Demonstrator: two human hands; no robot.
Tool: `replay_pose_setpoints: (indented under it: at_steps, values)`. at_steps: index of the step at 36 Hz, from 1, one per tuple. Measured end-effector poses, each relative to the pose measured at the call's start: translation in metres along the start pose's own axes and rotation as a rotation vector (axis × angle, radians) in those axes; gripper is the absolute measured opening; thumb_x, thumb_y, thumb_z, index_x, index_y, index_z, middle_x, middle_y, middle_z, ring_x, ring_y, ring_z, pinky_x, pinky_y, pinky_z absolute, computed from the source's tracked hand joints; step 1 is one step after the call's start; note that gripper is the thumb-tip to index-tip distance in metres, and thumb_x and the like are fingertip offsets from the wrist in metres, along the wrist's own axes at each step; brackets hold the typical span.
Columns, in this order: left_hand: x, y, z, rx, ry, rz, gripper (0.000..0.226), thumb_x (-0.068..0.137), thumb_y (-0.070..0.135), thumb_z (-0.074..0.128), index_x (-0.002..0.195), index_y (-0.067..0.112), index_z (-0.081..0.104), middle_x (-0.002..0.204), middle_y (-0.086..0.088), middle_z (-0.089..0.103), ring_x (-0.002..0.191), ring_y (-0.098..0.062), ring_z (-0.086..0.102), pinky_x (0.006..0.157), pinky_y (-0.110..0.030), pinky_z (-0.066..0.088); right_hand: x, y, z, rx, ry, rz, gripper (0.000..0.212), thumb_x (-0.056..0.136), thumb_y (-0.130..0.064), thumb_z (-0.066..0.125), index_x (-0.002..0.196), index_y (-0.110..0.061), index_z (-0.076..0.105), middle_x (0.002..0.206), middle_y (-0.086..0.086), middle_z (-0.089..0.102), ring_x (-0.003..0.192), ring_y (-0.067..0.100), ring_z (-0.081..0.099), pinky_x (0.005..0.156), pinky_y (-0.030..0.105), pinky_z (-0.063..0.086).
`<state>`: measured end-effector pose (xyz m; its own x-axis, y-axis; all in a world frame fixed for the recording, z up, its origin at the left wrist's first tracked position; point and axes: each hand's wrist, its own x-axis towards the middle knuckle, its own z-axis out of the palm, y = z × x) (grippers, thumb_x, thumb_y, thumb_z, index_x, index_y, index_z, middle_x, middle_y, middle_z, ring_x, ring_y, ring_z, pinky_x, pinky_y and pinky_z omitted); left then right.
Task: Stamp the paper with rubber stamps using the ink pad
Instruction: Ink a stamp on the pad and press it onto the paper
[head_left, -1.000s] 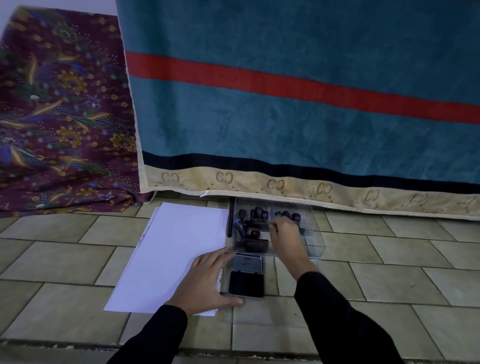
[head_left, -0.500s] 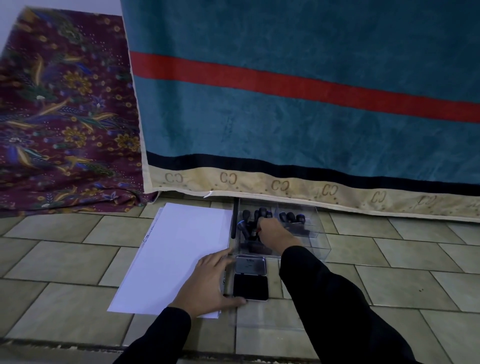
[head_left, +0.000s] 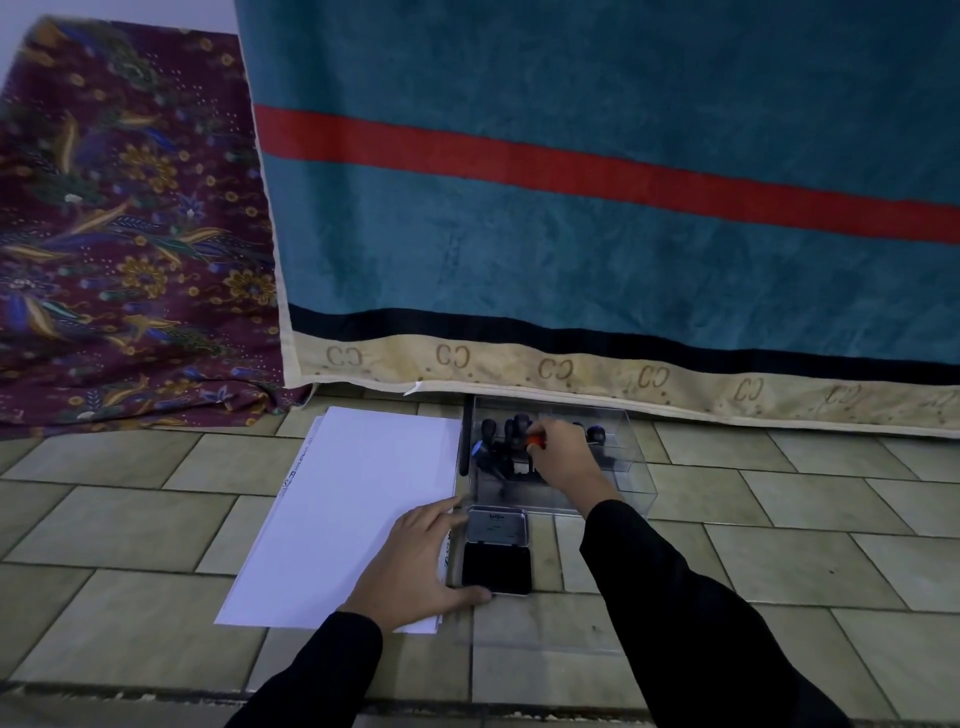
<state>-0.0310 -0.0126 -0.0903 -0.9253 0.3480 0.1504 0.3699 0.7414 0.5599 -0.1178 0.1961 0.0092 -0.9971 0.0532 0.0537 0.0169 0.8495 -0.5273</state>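
A white sheet of paper (head_left: 353, 499) lies on the tiled floor. To its right sits an open ink pad (head_left: 497, 566), black pad toward me, lid flipped back. Behind it stands a clear plastic box (head_left: 631, 483) holding several dark rubber stamps (head_left: 491, 431). My right hand (head_left: 563, 460) is inside the box and pinches a stamp with a red-orange top (head_left: 535, 441). My left hand (head_left: 415, 561) rests flat on the paper's right edge, thumb touching the ink pad's near corner.
A teal towel with a red stripe (head_left: 597, 218) hangs just behind the box, its beige hem reaching the floor. A maroon patterned cloth (head_left: 124, 234) lies at the left. A clear lid (head_left: 540, 623) lies flat under the ink pad.
My right hand has shifted from the right side of the box to its middle and now pinches a red-topped stamp. My left hand has stayed on the paper.
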Motion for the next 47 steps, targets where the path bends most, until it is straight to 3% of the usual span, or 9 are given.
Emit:
replay_pose_setpoints:
  at_steps: [9, 13, 16, 23, 31, 36, 42, 47]
  values:
    - [-0.001, 0.002, -0.002, -0.019, -0.003, 0.004, 0.097, 0.058, 0.084, 0.061, 0.139, 0.039, 0.035, 0.149, 0.025, 0.026, 0.136, 0.000, 0.023, 0.113, -0.023, 0.019, -0.030, -0.007, -0.029, 0.108, 0.115, -0.197, 0.033, 0.083, 0.000, 0.059, 0.113, -0.014, 0.062, 0.117, 0.010, 0.057, 0.102, 0.024, 0.058, 0.094, 0.029, 0.049]
    - [-0.001, 0.002, -0.003, -0.013, -0.006, 0.028, 0.096, 0.059, 0.085, 0.059, 0.140, 0.041, 0.033, 0.147, 0.025, 0.027, 0.135, 0.000, 0.024, 0.112, -0.023, 0.020, -0.061, -0.012, -0.026, 0.138, 0.054, -0.266, 0.028, 0.081, -0.003, 0.064, 0.103, -0.021, 0.066, 0.108, 0.003, 0.061, 0.089, 0.016, 0.063, 0.087, 0.026, 0.054]
    - [-0.001, 0.002, -0.003, 0.010, -0.008, 0.035, 0.095, 0.060, 0.084, 0.059, 0.140, 0.037, 0.037, 0.148, 0.020, 0.030, 0.136, -0.004, 0.026, 0.112, -0.023, 0.020, -0.084, -0.014, -0.016, 0.147, -0.042, -0.274, 0.026, 0.079, -0.010, 0.069, 0.102, -0.020, 0.065, 0.108, 0.005, 0.064, 0.089, 0.017, 0.064, 0.087, 0.032, 0.055]
    - [0.000, 0.003, -0.004, 0.007, -0.021, 0.030, 0.095, 0.060, 0.085, 0.057, 0.139, 0.035, 0.040, 0.145, 0.019, 0.035, 0.133, -0.003, 0.029, 0.112, -0.025, 0.024, -0.109, -0.011, 0.003, 0.081, -0.125, -0.283, 0.036, 0.082, -0.014, 0.068, 0.117, -0.014, 0.060, 0.114, 0.008, 0.066, 0.100, 0.022, 0.063, 0.090, 0.030, 0.050]
    - [-0.001, 0.002, -0.004, -0.031, -0.005, 0.043, 0.096, 0.058, 0.085, 0.059, 0.138, 0.034, 0.043, 0.144, 0.021, 0.039, 0.133, -0.001, 0.029, 0.113, -0.026, 0.025, -0.115, -0.011, 0.010, 0.048, -0.117, -0.331, 0.025, 0.083, -0.018, 0.067, 0.108, -0.015, 0.066, 0.101, 0.006, 0.068, 0.076, 0.008, 0.052, 0.068, 0.010, 0.034]
    - [-0.001, 0.002, -0.004, -0.031, -0.009, 0.043, 0.095, 0.059, 0.082, 0.062, 0.139, 0.034, 0.043, 0.145, 0.020, 0.038, 0.134, 0.000, 0.028, 0.114, -0.026, 0.025, -0.115, -0.014, 0.014, 0.060, -0.136, -0.327, 0.026, 0.081, -0.016, 0.068, 0.107, -0.014, 0.067, 0.103, 0.007, 0.068, 0.092, 0.020, 0.061, 0.082, 0.022, 0.044]
    - [0.001, 0.002, -0.004, -0.013, -0.013, 0.045, 0.095, 0.060, 0.082, 0.061, 0.139, 0.034, 0.042, 0.146, 0.019, 0.039, 0.135, -0.001, 0.029, 0.114, -0.027, 0.025, -0.111, -0.018, 0.016, 0.047, -0.098, -0.296, 0.026, 0.078, -0.016, 0.070, 0.104, -0.015, 0.070, 0.100, 0.007, 0.069, 0.090, 0.023, 0.061, 0.076, 0.016, 0.038]
    - [0.000, 0.002, -0.003, -0.016, -0.010, 0.042, 0.096, 0.059, 0.086, 0.058, 0.139, 0.035, 0.042, 0.146, 0.020, 0.038, 0.135, 0.000, 0.028, 0.114, -0.028, 0.025, -0.113, -0.018, 0.018, 0.043, -0.117, -0.279, 0.028, 0.078, -0.015, 0.070, 0.107, -0.015, 0.069, 0.106, 0.006, 0.071, 0.098, 0.022, 0.062, 0.089, 0.024, 0.045]
